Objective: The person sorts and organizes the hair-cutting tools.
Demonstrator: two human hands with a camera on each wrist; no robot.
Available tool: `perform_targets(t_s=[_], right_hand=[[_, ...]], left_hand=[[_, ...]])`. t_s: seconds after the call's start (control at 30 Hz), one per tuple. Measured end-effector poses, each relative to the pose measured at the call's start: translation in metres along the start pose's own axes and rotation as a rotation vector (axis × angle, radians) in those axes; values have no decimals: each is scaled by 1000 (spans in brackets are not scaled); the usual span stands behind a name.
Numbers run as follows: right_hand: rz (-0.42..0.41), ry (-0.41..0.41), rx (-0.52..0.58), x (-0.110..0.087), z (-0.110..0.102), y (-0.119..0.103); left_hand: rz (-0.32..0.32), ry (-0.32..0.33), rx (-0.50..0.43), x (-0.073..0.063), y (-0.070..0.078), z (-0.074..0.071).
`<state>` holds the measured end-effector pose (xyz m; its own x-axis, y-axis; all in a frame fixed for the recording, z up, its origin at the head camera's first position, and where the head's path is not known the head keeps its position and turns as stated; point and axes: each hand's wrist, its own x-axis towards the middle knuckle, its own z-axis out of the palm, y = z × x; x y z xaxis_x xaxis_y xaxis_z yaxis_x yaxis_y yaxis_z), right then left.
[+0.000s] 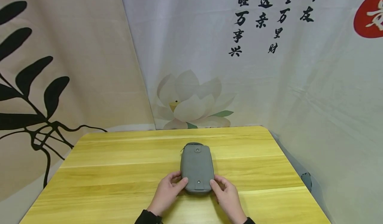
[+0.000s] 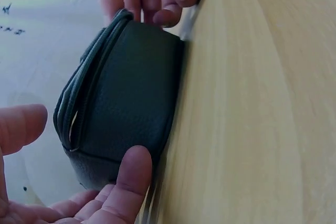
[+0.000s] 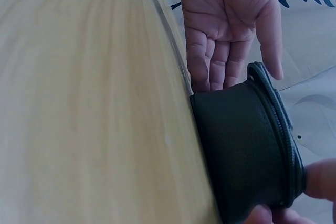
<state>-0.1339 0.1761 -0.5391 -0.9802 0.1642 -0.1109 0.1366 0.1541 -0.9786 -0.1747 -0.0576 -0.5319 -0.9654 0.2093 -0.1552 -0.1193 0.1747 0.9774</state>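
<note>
A grey zippered pouch [image 1: 197,167] lies on the wooden table, its flat face with two metal snaps turned up. At its near left corner my left hand [image 1: 168,189] holds the side, fingers along the wall and thumb by the upper edge. Opposite it, my right hand [image 1: 227,194] grips the near right corner with thumb on top. The left wrist view shows the pouch's dark near end [image 2: 131,93], with left fingertips [image 2: 135,169] against its side. A zip [image 3: 283,129] runs round the upper rim in the right wrist view. The pouch's underside is hidden.
The wooden table [image 1: 119,174] has rounded far corners and extends on both sides of the pouch. Behind it hangs a pale cloth [image 1: 191,34] with dark lettering and a printed lotus. A beige cloth [image 1: 89,51] with dark leaves hangs at left.
</note>
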Motion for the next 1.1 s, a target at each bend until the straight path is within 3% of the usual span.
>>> perform_targets(t_s=[0.2,0.5,0.93,1.1], right_hand=[[24,-18,-15,2,-2,2],[18,-31,-62,2,-2,2],[-23,-135,-93,3,-4,3],[-80,-231,-125,2,-4,3]], left_hand=[[-74,-7,-102,2,-2,-3],[-112,-67,-102,1,-6,-9],[-89,-32,-16,1,-4,-14],[-45,24,42,-1,0,-17]])
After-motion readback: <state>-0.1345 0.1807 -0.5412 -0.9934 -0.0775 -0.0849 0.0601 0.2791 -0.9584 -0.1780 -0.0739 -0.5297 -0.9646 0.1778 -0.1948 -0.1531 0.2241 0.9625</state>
